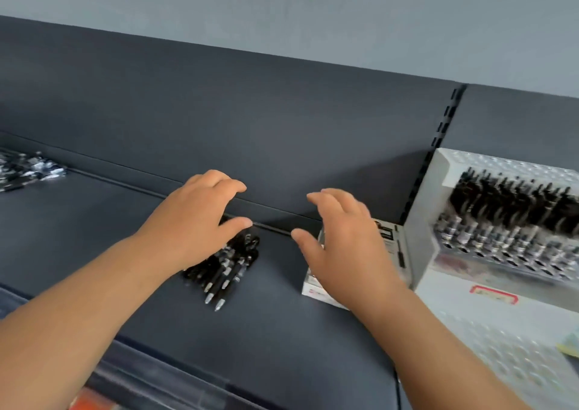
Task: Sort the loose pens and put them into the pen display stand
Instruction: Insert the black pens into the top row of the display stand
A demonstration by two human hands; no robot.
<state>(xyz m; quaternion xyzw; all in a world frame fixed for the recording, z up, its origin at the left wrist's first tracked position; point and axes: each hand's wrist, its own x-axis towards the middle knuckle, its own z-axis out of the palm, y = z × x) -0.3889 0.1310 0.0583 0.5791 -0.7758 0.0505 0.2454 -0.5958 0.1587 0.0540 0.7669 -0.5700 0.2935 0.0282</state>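
Under the left hand (191,218) lie loose pens (226,268).

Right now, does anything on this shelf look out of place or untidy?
Yes. A heap of black pens lies loose and crossed on the dark shelf, partly under the left hand, not in the pen display stand at the right. A second loose pile sits at the far left edge.
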